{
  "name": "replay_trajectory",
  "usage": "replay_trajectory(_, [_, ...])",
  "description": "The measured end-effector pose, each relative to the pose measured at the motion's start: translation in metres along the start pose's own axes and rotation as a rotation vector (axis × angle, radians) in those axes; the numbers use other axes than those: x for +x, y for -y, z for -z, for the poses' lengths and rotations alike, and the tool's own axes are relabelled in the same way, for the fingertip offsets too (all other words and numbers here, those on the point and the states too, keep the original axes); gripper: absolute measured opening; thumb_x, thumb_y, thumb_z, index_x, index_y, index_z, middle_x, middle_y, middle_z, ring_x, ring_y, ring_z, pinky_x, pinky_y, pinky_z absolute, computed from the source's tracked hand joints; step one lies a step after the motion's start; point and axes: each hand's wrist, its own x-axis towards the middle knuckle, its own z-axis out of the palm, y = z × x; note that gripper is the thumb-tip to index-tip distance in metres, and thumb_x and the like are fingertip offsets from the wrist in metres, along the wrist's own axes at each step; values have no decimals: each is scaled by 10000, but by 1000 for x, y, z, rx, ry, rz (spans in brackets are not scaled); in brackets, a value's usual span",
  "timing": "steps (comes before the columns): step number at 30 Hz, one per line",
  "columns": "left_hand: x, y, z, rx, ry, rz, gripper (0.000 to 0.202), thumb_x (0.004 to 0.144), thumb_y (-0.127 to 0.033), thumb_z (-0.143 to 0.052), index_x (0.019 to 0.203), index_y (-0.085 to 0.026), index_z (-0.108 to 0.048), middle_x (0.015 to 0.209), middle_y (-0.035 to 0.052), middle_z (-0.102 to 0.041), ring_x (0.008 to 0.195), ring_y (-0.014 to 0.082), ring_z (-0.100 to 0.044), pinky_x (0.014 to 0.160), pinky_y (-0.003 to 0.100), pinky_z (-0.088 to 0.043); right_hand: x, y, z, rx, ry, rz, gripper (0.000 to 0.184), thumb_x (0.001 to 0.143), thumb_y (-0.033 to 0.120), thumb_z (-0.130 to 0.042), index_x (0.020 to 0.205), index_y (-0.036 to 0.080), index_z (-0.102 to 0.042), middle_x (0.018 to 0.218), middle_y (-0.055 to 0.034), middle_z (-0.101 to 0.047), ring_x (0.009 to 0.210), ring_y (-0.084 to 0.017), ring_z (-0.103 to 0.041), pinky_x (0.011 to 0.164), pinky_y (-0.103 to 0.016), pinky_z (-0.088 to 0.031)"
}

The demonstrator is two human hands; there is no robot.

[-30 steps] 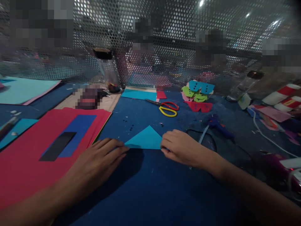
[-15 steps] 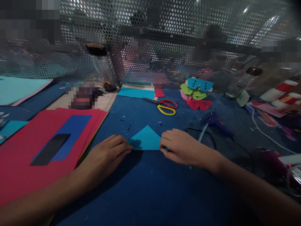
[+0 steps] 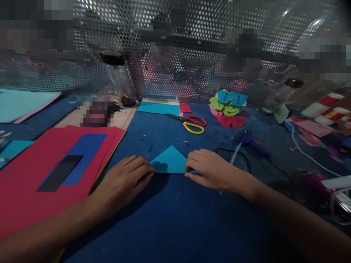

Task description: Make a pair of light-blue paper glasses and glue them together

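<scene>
Right hand (image 3: 207, 168) half-curled, touching blue paper triangle (image 3: 172, 159)

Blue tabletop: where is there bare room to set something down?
Widest: near side of the blue triangle, between the forearms. Smaller: between red paper and scissors, bar black dots. Crowded: right side, with glue gun, white cord and scraps.

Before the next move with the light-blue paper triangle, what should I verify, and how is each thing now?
1. Left hand at left end of the light-blue paper triangle: ok.
2. Right hand at its right end: ok.
3. Its bottom edge firmly creased: cannot tell.
4. Metal scissors with red and yellow handles apart from the triangle: ok.
5. Dark blue tabletop free of scraps: not ok, black dots lie beyond the triangle.
</scene>
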Motion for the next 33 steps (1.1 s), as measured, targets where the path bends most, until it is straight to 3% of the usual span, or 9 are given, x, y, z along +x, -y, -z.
replay_trajectory(5, [1,0,2,129,-14,-11,134,1025,-147,-579,1013,-185,-707,967,58,-727,871,228,-625,799,383,-471,1,-1,-7,-83,-71,71,118,1027,224,-602,931,172,-645,936,-46,-661,828,-180,-547,767,-325,-333])
replay_trajectory(10, [2,-11,19,268,-236,-24,246,932,-135,-725,1168,-204,-721,1031,82,-750,949,270,-665,864,422,-499,3,-1,-11,-257,-331,124,179,1004,161,-532,851,177,-623,838,-42,-642,772,-184,-514,728,-340,-312])
replay_trajectory(12, [4,-19,25,137,-287,-40,212,927,-141,-738,1114,-240,-731,950,30,-765,875,224,-681,830,370,-509,4,2,-7,-308,-441,102,204,1002,153,-518,827,182,-617,807,-40,-636,761,-186,-513,726,-344,-317])
replay_trajectory(13, [7,-24,28,4,-245,13,157,956,-166,-709,1091,-240,-741,927,20,-773,858,205,-691,806,336,-524,4,4,-5,-328,-486,91,216,1006,155,-516,817,184,-615,794,-38,-633,759,-185,-517,728,-344,-324])
replay_trajectory(16, [21,-38,30,-349,-93,297,190,999,-359,-664,1087,-250,-792,984,29,-810,895,213,-740,786,308,-578,4,14,1,-416,-592,95,238,1017,166,-537,793,194,-612,756,-28,-618,747,-183,-516,740,-353,-344])
replay_trajectory(18, [35,-46,29,-529,-24,473,292,978,-467,-664,1100,-247,-813,1092,47,-825,1003,258,-758,876,351,-597,2,18,1,-480,-607,106,250,1021,175,-547,780,208,-603,736,-21,-602,740,-189,-501,751,-371,-345])
replay_trajectory(21, [57,-56,25,-795,23,540,321,961,-484,-647,1085,-246,-822,1103,33,-830,1066,277,-753,940,368,-588,-2,20,-2,-516,-562,87,249,1039,187,-523,809,224,-610,767,-28,-618,763,-205,-501,767,-401,-334])
replay_trajectory(27, [84,-61,14,-959,-116,660,265,858,-435,-707,805,-187,-785,833,42,-795,833,228,-716,777,327,-571,-3,21,-1,-549,-606,42,240,1056,192,-523,840,225,-621,804,-23,-680,751,-199,-513,793,-420,-323])
replay_trajectory(33, [89,-37,16,-939,-183,688,267,876,-405,-674,732,-180,-687,724,8,-689,721,167,-625,713,294,-500,-3,26,14,-353,-658,18,90,1050,210,-584,989,206,-650,908,-36,-737,838,-195,-613,855,-413,-364])
